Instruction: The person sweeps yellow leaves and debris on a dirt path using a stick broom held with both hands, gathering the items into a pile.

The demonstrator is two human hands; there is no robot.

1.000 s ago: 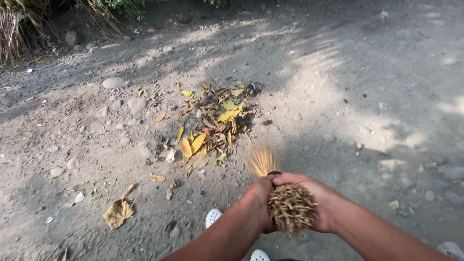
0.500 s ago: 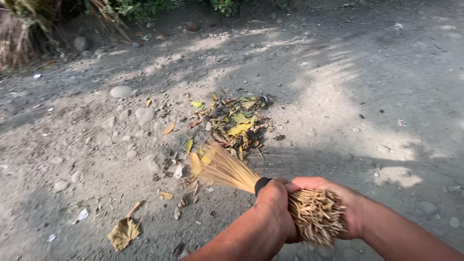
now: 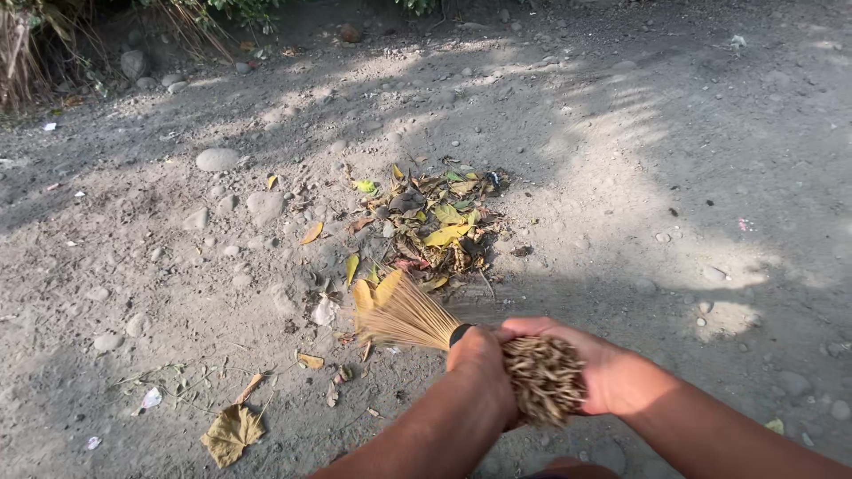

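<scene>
A stick broom (image 3: 417, 319), a bundle of thin pale ribs bound by a dark band, sits low in the middle of the view, its fanned tips touching the dirt at about ten o'clock from the hands and its cut butt end pointing back toward the person. The left hand (image 3: 479, 359) is wrapped tight around the bundle just behind the band, and the right hand (image 3: 590, 368) is closed around the butt end beside it, so both clamp the same bundle; holding it that close to the binding probably keeps the ribs stiff and the sweep short. The tips lie at the near edge of a leaf pile (image 3: 435, 222), yellow, green and brown, which sits at twelve o'clock from them. A large dry leaf (image 3: 231, 433) lies well apart at seven o'clock, and a pale flat stone (image 3: 217, 160) rests at eleven. The dirt ground (image 3: 639, 151) opens wide toward two o'clock; dry grass (image 3: 27, 53) borders the far left edge.
</scene>
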